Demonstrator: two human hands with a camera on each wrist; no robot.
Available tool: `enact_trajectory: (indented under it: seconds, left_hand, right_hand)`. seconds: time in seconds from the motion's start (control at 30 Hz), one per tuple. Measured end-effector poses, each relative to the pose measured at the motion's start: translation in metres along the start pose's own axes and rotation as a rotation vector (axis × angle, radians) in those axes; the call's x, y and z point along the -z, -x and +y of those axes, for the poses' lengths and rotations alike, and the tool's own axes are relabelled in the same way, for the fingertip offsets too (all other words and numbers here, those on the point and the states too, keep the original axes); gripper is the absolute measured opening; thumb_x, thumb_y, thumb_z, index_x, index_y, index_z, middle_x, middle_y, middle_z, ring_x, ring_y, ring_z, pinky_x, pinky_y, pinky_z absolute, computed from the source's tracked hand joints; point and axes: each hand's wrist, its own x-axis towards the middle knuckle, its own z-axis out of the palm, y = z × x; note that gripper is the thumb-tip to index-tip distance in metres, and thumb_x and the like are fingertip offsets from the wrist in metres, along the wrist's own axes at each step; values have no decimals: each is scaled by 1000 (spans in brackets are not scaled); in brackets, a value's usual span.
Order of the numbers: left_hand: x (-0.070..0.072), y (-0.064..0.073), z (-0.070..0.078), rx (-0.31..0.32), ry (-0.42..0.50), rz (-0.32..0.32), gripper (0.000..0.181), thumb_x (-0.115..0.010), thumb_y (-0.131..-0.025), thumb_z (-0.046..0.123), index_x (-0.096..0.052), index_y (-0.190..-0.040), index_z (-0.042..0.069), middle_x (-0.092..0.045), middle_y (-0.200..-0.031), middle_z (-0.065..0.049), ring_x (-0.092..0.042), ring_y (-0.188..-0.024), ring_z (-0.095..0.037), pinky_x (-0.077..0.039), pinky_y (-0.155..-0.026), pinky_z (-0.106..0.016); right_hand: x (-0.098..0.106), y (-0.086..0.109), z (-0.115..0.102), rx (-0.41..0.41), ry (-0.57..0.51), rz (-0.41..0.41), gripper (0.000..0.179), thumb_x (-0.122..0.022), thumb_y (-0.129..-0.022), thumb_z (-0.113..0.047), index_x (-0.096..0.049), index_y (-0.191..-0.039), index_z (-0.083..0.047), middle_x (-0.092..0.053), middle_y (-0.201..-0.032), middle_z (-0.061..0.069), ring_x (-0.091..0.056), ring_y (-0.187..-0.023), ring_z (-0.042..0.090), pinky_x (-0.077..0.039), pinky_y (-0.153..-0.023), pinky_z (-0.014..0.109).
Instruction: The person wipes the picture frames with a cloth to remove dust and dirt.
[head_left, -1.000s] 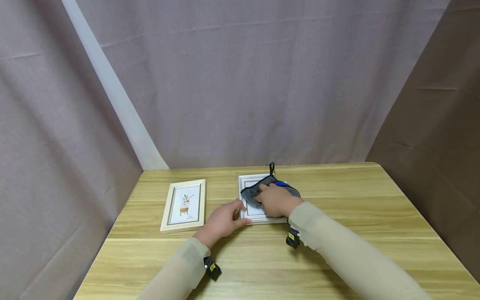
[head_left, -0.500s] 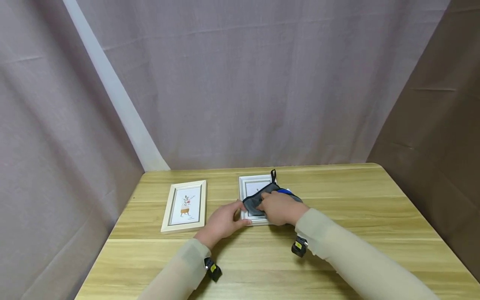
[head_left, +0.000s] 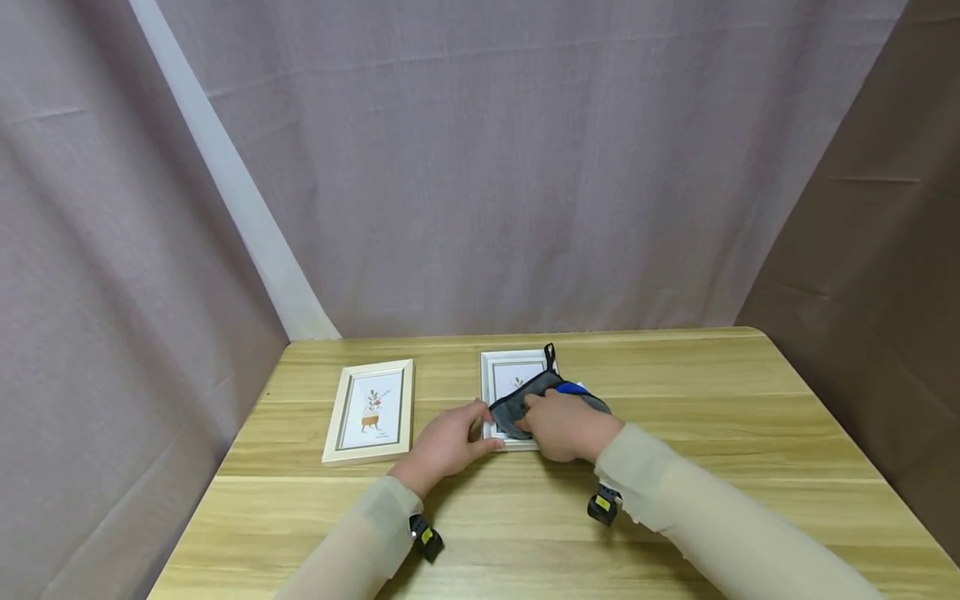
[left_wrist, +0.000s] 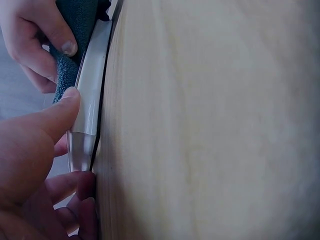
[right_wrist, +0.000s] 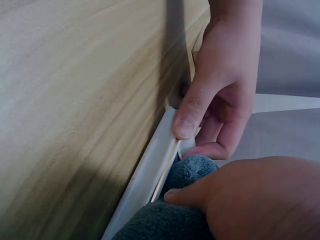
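Observation:
A white picture frame point(head_left: 486, 379) lies flat on the wooden table. My left hand point(head_left: 446, 442) grips its near left corner, thumb on the near edge and fingers at the left side. My right hand point(head_left: 568, 425) holds a grey cleaning cloth point(head_left: 517, 408) with dark edging, a blue patch and a black hanging loop, pressed onto the frame's front. In the right wrist view, the fluffy cloth point(right_wrist: 187, 172) bunches under the right thumb, along the frame's white edge point(right_wrist: 150, 175). The lower and right parts of the framed picture are covered by cloth and hand.
A cream picture frame point(head_left: 406, 408) with a potted-plant print lies to the left of my left hand. The wooden table point(head_left: 510, 525) backs onto a grey curtain point(head_left: 480, 183). A brown curtain point(head_left: 862, 250) hangs along the right side.
My right hand has slid the cloth toward the near side and slightly right, uncovering the upper part of the framed picture. My left hand stays on the frame's corner.

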Motion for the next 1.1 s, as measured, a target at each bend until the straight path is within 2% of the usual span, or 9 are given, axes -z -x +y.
enact_trajectory:
  seconds: [0.17, 0.37, 0.53, 0.93, 1.1]
  left_hand:
    - [0, 2, 1, -17, -4, 8, 35, -83, -98, 49, -68, -118, 25, -53, -73, 7, -56, -74, -16, -48, -69, -37]
    - [0, 2, -2, -18, 5, -1, 34, -82, -99, 50, -67, -115, 25, -51, -73, 7, -52, -68, -14, -45, -62, -35]
    - [-1, 1, -3, -36, 11, 5, 33, -82, -99, 50, -67, -114, 26, -51, -72, 7, -51, -68, -13, -44, -62, -34]
    - [2, 3, 0, -42, 22, -8, 32, -82, -100, 46, -67, -117, 24, -50, -73, 7, -52, -70, -14, -44, -64, -35]
    - [2, 3, 1, -39, 24, -9, 32, -82, -100, 47, -68, -117, 25, -50, -74, 6, -54, -73, -16, -47, -67, -37]
  right_hand:
    - [-7, 3, 1, -3, 12, 17, 44, -64, -107, -9, -73, -148, -23, -58, -155, 18, -59, -132, 50, -54, -106, 60]
    - [-11, 2, 0, 5, 64, 46, 41, -66, -108, -13, -73, -147, -24, -64, -141, 15, -64, -112, 39, -60, -92, 54]
    - [-9, 1, -1, -18, 53, 42, 41, -66, -108, -13, -74, -146, -26, -65, -140, 15, -64, -107, 38, -60, -91, 54]
    - [-7, -6, -2, -43, 43, 34, 41, -66, -107, -15, -74, -146, -27, -63, -147, 20, -65, -122, 51, -59, -98, 59]
    - [-3, -10, -4, -53, 81, 26, 42, -70, -105, -17, -74, -146, -27, -64, -147, 20, -67, -119, 49, -58, -99, 59]
